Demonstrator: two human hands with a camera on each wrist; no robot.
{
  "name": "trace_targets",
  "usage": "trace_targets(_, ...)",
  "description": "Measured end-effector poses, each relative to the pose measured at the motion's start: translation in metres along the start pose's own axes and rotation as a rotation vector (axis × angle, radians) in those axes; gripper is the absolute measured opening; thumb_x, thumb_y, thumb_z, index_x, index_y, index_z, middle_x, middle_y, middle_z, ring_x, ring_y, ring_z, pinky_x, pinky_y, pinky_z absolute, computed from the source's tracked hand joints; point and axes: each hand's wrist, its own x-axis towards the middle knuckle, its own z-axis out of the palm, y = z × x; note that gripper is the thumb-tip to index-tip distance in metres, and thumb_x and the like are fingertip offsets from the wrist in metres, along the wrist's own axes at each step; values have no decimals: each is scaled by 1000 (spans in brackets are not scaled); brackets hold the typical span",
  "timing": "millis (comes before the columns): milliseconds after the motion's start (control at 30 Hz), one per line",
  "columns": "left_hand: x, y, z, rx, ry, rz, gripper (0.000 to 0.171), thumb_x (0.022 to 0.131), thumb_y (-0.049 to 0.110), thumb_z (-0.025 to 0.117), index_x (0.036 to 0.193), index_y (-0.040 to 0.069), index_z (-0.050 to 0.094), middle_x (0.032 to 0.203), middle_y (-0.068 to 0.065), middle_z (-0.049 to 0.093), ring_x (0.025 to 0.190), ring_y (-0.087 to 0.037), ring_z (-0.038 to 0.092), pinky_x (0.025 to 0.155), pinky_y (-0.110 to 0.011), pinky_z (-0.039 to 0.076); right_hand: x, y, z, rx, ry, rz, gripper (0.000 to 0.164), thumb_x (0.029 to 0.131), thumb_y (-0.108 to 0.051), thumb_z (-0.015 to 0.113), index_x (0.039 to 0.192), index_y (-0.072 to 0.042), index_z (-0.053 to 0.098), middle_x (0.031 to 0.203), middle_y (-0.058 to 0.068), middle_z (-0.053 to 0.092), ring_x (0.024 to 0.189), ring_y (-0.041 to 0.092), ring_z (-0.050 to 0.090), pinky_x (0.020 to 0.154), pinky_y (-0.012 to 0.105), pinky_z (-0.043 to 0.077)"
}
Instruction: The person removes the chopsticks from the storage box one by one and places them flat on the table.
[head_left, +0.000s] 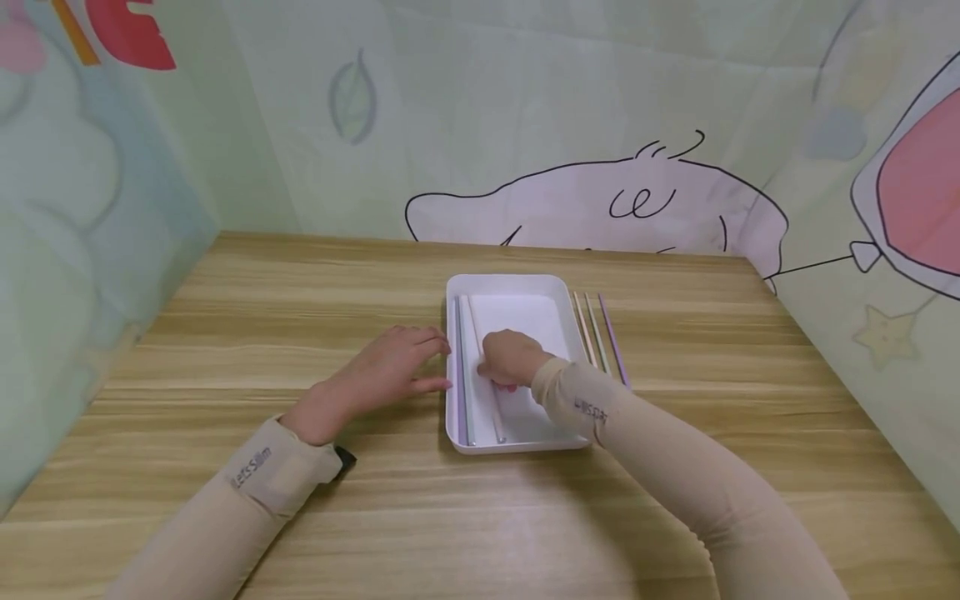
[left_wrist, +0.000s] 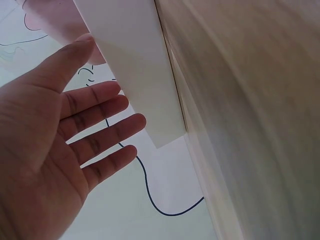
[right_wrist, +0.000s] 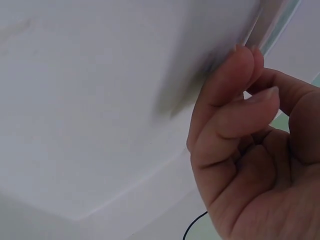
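My right hand (head_left: 513,358) reaches into a white tray (head_left: 517,447), its fingers and thumb pinching a thin pale pink stick (head_left: 496,417) near the middle. That stick lies slightly slanted along the tray's left half. Beside it, against the left wall, are a grey-blue stick (head_left: 467,412) and a lavender stick (head_left: 461,417). In the right wrist view, the curled fingers of the right hand (right_wrist: 235,150) meet the thumb by the sticks. The left hand (head_left: 393,367) is outside, fingers extended with tips at the tray's left wall (left_wrist: 135,65); its palm (left_wrist: 25,155) holds nothing.
On the wooden table (head_left: 375,508), an orange stick (head_left: 585,329), a pale green stick (head_left: 597,333) and a purple stick (head_left: 613,342) lie right of the tray. A printed cloth backdrop (head_left: 300,150) stands behind the table and along its sides.
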Motion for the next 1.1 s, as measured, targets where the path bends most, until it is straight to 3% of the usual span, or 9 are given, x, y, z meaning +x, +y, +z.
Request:
trace_targets(533, 0, 1, 1, -8, -24, -17, 44, 85, 38, 71, 110, 2, 64, 116, -11, 66, 108, -27, 63, 94, -45, 51, -7, 8, -8, 49, 10, -14, 31, 95, -25, 55, 68, -12, 61, 59, -2, 62, 50, 10, 56, 51, 24, 43)
trace_targets(833, 1, 1, 1, -7, -13, 3, 43, 85, 37, 71, 109, 2, 64, 115, -10, 67, 107, -26, 63, 93, -45, 51, -15, 18, -17, 51, 15, -26, 32, 95, -22, 54, 65, -12, 62, 57, -2, 59, 50, 10, 55, 53, 23, 43)
trace_targets(1100, 1, 1, -2, -16, -24, -20, 43, 85, 37, 71, 110, 2, 64, 116, -11, 66, 108, -27, 63, 94, -45, 51, -18, 27, -19, 65, 20, -27, 34, 94, -19, 53, 61, -13, 58, 55, -3, 57, 47, 9, 52, 52, 22, 42)
